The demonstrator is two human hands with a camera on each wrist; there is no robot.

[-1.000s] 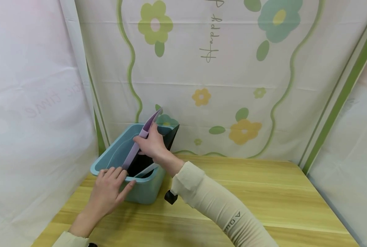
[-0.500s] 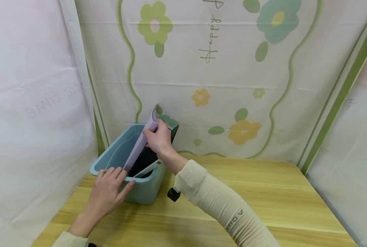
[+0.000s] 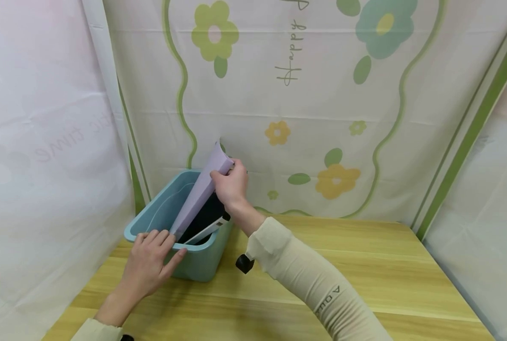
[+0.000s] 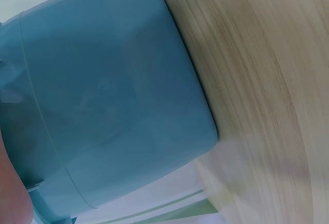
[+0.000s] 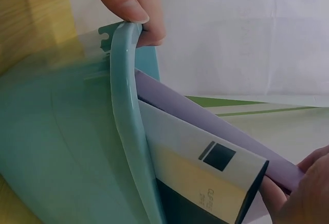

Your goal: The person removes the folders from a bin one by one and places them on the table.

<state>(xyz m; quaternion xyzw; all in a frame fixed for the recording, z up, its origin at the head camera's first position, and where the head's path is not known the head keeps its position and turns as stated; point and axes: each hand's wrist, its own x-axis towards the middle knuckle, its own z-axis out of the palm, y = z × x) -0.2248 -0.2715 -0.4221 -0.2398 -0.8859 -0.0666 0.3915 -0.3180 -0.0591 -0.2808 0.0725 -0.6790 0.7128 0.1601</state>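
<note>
R hand (image 3: 232, 185) pinches purple folder (image 3: 202, 194) tilted in blue bin (image 3: 195, 265); L hand (image 3: 149, 264) pinches near rim (image 3: 198, 247); blk/wht file (image 3: 205, 230) at R.

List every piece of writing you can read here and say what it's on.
"Happy": back curtain, turned sideways; the writing after it is cut off.
"time": left curtain, faint; the word before it is unclear.
"AQU", apparently: right sleeve; further letters unclear.
White spine: small print too blurred to read surely.
Purple folder, blue bin: none visible.
</note>
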